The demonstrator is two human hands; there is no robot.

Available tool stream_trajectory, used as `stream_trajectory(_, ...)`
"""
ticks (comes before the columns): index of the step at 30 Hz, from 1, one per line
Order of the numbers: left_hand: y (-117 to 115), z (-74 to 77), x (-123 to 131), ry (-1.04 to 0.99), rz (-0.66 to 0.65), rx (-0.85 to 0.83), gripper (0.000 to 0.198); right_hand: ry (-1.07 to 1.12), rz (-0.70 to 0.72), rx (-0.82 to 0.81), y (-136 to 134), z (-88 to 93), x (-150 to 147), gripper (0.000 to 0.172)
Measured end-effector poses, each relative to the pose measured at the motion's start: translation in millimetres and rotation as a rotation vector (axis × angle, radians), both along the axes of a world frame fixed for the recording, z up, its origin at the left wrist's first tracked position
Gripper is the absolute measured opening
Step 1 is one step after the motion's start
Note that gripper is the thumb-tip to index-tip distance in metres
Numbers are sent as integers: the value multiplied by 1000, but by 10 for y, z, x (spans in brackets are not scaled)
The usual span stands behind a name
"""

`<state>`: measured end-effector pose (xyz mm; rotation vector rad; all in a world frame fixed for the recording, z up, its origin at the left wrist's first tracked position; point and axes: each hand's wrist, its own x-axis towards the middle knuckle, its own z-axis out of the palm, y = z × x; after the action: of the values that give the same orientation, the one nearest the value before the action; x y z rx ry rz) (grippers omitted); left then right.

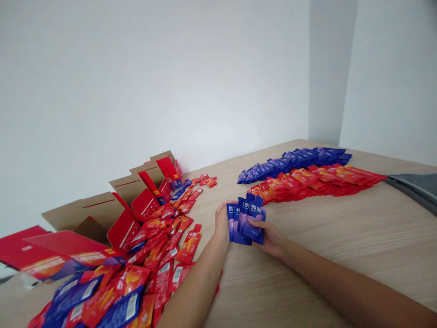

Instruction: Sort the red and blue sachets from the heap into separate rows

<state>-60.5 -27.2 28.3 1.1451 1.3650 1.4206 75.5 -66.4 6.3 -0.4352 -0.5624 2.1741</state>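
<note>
Several blue-purple pouches [246, 221], fanned out with their white lettering toward me, are held up between my two hands above the table. My left hand [222, 219] is closed on the fan's left edge, its fingers mostly hidden behind the pouches. On the right side my right hand [271, 237] pinches the front pouch, thumb on its face. Just behind the fan lies an overlapping row of red-orange pouches [317, 181]. Farther back runs a matching row of blue pouches [293, 161].
A loose heap of red and blue pouches [160, 237] spreads over the left of the wooden table [307, 255]. Opened red cardboard boxes [126, 214] stand behind it against the white wall [191, 77]. A dark grey cloth-like item [416, 187] lies at the right edge.
</note>
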Motion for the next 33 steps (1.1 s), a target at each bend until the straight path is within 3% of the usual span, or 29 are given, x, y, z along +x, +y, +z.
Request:
stream_trajectory(3,-3,23,-32,-1,28,-24,22,-22,-16,-16,10,11,-31,24)
stream_trajectory(6,-165,3,-141,67,3,-86,30,8,-73,14,56,-4,-71,22)
stream_trajectory(11,-511,-131,-202,285,-320,-278,39,-52,-167,25,143,-124,-100,16)
stream_trajectory(17,-635,-93,-191,317,-377,-167,22,-153,-121,114,130,-239,-90,16)
stream_trajectory(23,-651,-26,-286,458,-400,-36,18,-96,-16,168,76,-137,-51,18)
stream_trajectory(27,-335,38,-696,763,-219,40,28,-141,-140,-35,89,-71,-19,29)
stream_trajectory(29,-54,125,-1073,910,-47,-11,38,-179,-185,-145,105,-57,-14,30)
stream_trajectory(33,525,293,-1966,1108,255,-134,31,-221,-189,-268,126,-56,-23,27)
